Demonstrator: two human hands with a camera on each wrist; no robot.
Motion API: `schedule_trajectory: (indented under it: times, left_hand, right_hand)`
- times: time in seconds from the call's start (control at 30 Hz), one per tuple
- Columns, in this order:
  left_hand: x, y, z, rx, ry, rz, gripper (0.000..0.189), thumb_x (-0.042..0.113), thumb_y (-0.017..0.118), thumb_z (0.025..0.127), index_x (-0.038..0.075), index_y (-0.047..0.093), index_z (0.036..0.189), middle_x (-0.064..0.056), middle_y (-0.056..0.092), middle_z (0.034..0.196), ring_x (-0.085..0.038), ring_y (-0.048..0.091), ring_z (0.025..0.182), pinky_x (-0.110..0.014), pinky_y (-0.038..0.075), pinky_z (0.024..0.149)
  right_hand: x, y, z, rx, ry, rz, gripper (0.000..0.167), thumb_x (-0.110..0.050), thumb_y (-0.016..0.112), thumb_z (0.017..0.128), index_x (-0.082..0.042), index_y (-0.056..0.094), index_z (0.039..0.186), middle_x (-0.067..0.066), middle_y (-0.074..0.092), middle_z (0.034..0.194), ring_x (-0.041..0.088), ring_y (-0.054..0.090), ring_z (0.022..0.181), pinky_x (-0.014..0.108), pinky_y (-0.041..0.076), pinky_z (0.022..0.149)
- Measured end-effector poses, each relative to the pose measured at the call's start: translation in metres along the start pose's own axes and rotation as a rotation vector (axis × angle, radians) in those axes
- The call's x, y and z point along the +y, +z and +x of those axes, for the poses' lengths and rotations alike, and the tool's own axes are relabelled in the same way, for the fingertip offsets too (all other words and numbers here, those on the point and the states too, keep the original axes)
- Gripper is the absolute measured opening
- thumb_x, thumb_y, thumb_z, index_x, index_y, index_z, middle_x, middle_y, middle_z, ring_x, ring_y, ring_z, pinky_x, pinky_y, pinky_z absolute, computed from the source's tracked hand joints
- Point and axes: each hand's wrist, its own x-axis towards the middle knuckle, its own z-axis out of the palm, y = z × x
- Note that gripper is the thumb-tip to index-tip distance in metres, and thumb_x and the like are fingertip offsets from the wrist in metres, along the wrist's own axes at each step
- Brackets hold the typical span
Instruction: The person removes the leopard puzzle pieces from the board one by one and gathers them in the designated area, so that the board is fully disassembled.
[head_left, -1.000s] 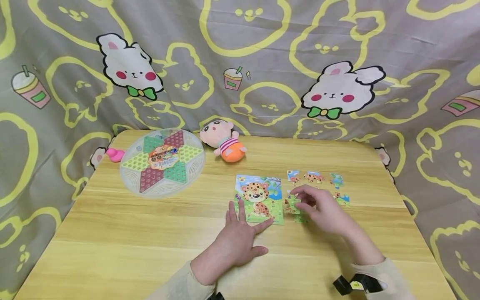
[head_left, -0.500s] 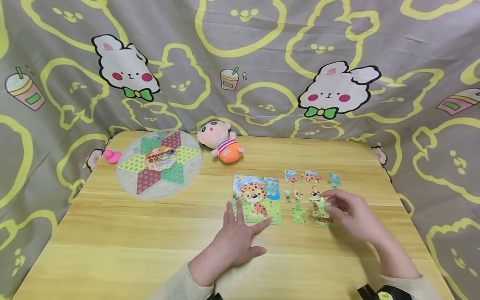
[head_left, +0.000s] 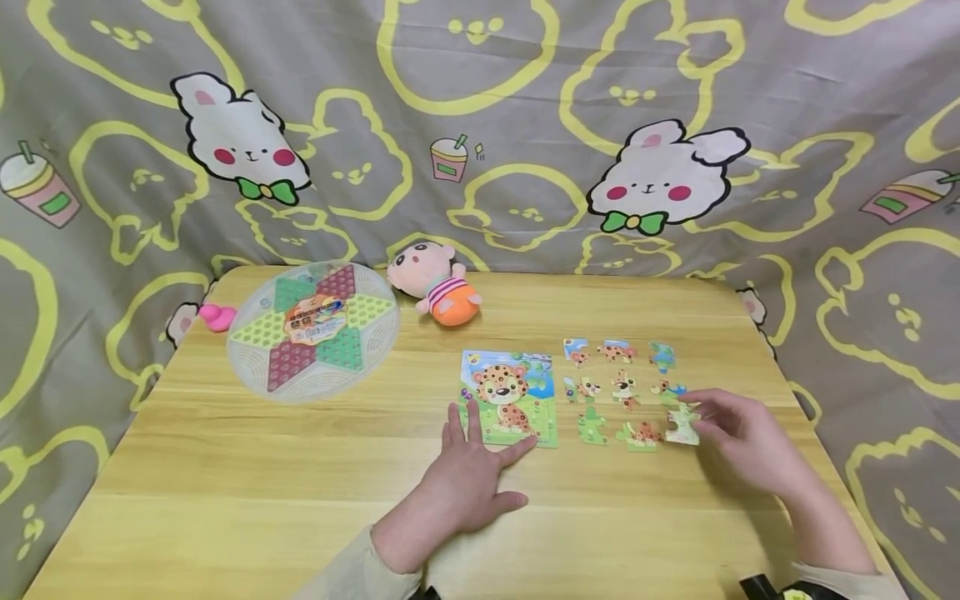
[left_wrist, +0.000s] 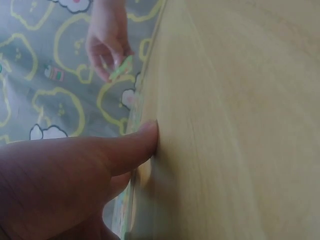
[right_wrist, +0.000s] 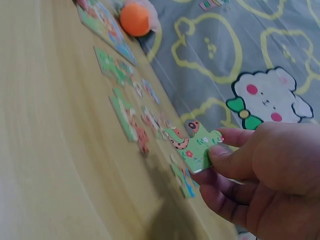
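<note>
My right hand [head_left: 738,433] pinches a green jigsaw piece [right_wrist: 197,150] with flowers and a bit of spotted tail between thumb and forefinger, tilted above the table. In the head view it is at the right end of the nearest row of loose pieces, beside a piece with spotted legs [head_left: 642,437]. My left hand [head_left: 468,479] lies with spread fingers, its fingertips on the lower edge of the leopard picture board [head_left: 546,421]. Several other jigsaw pieces lie in loose rows right of the board, among them a leopard face piece [head_left: 624,387].
A round star-patterned Chinese checkers board [head_left: 255,375] lies at the back left, with a pink rubber duck [head_left: 217,317] beside it. Near the back edge lies a plush doll [head_left: 450,300] in orange shorts. A patterned grey curtain [head_left: 525,75] surrounds the wooden table [head_left: 300,483].
My right hand has carried the green jigsaw piece rightward, from beside the picture board, past the legs piece, to the row's right end. My left hand stays on the board.
</note>
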Motion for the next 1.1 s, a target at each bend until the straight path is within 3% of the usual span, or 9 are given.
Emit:
schedule_trajectory:
  times: [0.27, 0.5, 1.1]
  left_hand:
    - [-0.002, -0.001, 0.0, -0.005, -0.006, -0.015, 0.076, 0.07, 0.062, 0.095, 0.051, 0.034, 0.163, -0.049, 0.017, 0.158, -0.072, 0.006, 0.145, -0.072, 0.03, 0.116]
    - [-0.001, -0.001, 0.001, -0.005, -0.005, -0.013, 0.076, 0.07, 0.062, 0.095, 0.051, 0.034, 0.163, -0.048, 0.02, 0.158, -0.072, 0.006, 0.145, -0.073, 0.03, 0.116]
    - [0.0, -0.001, 0.0, 0.001, 0.005, 0.016, 0.077, 0.071, 0.062, 0.095, 0.05, 0.034, 0.164, -0.049, 0.021, 0.157, -0.072, 0.009, 0.145, -0.072, 0.03, 0.116]
  right_hand:
    - [0.013, -0.004, -0.005, -0.04, 0.089, -0.038, 0.036, 0.01, 0.072, 0.094, -0.002, 0.071, 0.128, 0.006, 0.066, 0.094, 0.011, 0.065, 0.076, 0.024, 0.054, 0.062]
    - [0.021, 0.001, -0.006, -0.038, 0.077, -0.051, 0.034, 0.007, 0.075, 0.093, -0.003, 0.073, 0.126, -0.001, 0.064, 0.087, 0.01, 0.061, 0.072, 0.025, 0.051, 0.06]
    - [0.022, 0.008, -0.006, -0.045, 0.125, -0.158, 0.021, -0.003, 0.079, 0.095, 0.001, 0.075, 0.115, -0.004, 0.066, 0.085, 0.005, 0.058, 0.072, 0.025, 0.049, 0.061]
